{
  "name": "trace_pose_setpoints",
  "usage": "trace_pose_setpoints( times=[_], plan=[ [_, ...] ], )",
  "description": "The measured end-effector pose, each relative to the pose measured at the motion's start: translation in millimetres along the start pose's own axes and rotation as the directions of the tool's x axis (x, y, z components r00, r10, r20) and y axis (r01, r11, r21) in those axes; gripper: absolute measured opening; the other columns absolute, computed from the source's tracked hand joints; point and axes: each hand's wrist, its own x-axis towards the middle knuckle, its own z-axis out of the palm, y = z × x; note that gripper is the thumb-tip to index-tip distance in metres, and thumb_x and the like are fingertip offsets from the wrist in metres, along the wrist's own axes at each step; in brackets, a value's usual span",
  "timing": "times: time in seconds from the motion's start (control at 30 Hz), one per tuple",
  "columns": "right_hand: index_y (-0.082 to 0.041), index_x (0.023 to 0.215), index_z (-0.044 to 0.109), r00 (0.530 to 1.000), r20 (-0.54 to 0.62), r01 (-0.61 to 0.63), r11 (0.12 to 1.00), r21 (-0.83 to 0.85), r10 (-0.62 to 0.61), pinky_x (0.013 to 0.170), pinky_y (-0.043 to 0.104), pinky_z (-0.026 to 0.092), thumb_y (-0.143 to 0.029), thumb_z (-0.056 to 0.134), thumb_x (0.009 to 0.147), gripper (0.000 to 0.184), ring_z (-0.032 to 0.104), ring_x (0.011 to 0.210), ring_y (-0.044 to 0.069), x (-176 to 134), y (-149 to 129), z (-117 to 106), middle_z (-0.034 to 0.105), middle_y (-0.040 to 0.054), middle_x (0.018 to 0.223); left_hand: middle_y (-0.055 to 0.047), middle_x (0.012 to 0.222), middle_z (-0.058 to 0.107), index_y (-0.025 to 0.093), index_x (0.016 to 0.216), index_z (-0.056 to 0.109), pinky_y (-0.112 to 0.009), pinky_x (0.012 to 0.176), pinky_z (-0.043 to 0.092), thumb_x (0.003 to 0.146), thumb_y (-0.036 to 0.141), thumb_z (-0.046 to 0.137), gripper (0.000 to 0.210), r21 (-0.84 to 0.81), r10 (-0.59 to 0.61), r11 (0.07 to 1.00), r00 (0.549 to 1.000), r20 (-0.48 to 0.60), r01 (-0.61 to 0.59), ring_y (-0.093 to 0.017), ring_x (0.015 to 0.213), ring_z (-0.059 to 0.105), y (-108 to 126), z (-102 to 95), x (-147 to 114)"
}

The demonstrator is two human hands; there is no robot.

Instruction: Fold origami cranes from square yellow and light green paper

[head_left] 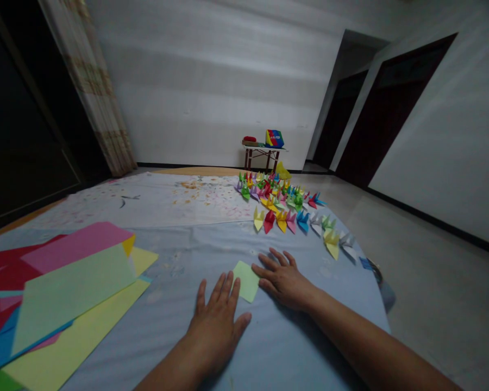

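Spread over the floor, a pale blue sheet [269, 336] carries a small green folded paper [246, 281], pinned between two flat, open hands (nothing gripped): left hand [217, 320] nearer, right hand [284, 279] beyond, long axis running diagonally away.

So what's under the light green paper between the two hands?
The light green paper lies on the blue sheet. Left hand and right hand cover its side edges; anything beneath stays hidden.

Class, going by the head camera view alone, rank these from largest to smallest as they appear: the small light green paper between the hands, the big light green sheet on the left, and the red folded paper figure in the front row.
1. big light green sheet, though nearness to the camera enlarges it
2. small light green paper
3. red folded figure, which lies farther away, so its true size is unsure
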Motion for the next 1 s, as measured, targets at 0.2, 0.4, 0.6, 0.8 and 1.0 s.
trace_pose_setpoints(
  times=[0.2, 0.4, 0.6, 0.8, 1.0],
  plan=[
    [-0.022, 0.112, 0.059, 0.991, -0.072, 0.125, 0.956, 0.266, -0.110, 0.087, 0.035, 0.038, -0.028, 0.052, 0.080, 0.033, 0.053, 0.099, 0.021, 23, 10, -18, 0.061, 0.0092, 0.108, -0.008, 0.142, 0.029, 0.021, 0.132, 0.035, -0.062, 0.102, 0.003, 0.087, 0.049, 0.025, 0.054, -0.034, 0.041, 0.998, 0.996, -0.080, -0.044, -0.028, 0.132, 0.017, -10, -4.3, 1],
    [-0.018, 0.107, 0.062, 0.998, -0.065, 0.044, 0.902, 0.429, -0.018, 0.070, 0.025, 0.044, -0.013, 0.048, 0.075, 0.035, 0.057, 0.076, 0.014, 38, 11, -5, 0.064, 0.0063, 0.088, -0.008, 0.134, 0.044, 0.024, 0.123, 0.046, -0.060, 0.103, 0.006, 0.087, 0.043, 0.034, 0.043, -0.032, 0.083, 0.995, 0.970, -0.230, -0.093, -0.027, 0.128, 0.028, -19, 1.7, 6],
    [-0.019, 0.107, 0.062, 0.998, -0.036, 0.071, 0.851, 0.520, -0.060, 0.066, 0.021, 0.042, -0.004, 0.046, 0.069, 0.044, 0.054, 0.070, 0.011, 32, 18, 5, 0.057, 0.0028, 0.082, -0.006, 0.129, 0.050, 0.026, 0.119, 0.049, -0.058, 0.104, 0.010, 0.086, 0.040, 0.039, 0.037, 0.006, 0.111, 0.993, 0.934, -0.339, -0.116, -0.025, 0.124, 0.035, -28, 12.3, 13],
    [-0.019, 0.104, 0.063, 0.988, 0.010, 0.122, 0.814, 0.568, -0.155, 0.069, 0.020, 0.043, -0.003, 0.048, 0.068, 0.042, 0.055, 0.074, 0.011, 28, 22, 1, 0.056, 0.0029, 0.088, -0.007, 0.128, 0.050, 0.026, 0.119, 0.048, -0.056, 0.103, 0.013, 0.085, 0.036, 0.042, 0.036, 0.010, 0.120, 0.992, 0.920, -0.373, -0.125, -0.024, 0.122, 0.038, -30, 13.6, 14],
    [-0.019, 0.103, 0.063, 0.985, -0.011, 0.149, 0.805, 0.574, -0.174, 0.071, 0.022, 0.044, -0.010, 0.052, 0.074, 0.033, 0.055, 0.077, 0.011, 27, 23, -2, 0.056, 0.0030, 0.088, -0.007, 0.123, 0.054, 0.026, 0.116, 0.052, -0.054, 0.102, 0.019, 0.085, 0.031, 0.043, 0.033, -0.045, 0.121, 0.988, 0.932, -0.342, -0.144, -0.024, 0.118, 0.041, -22, 4.3, 11]
  ],
)
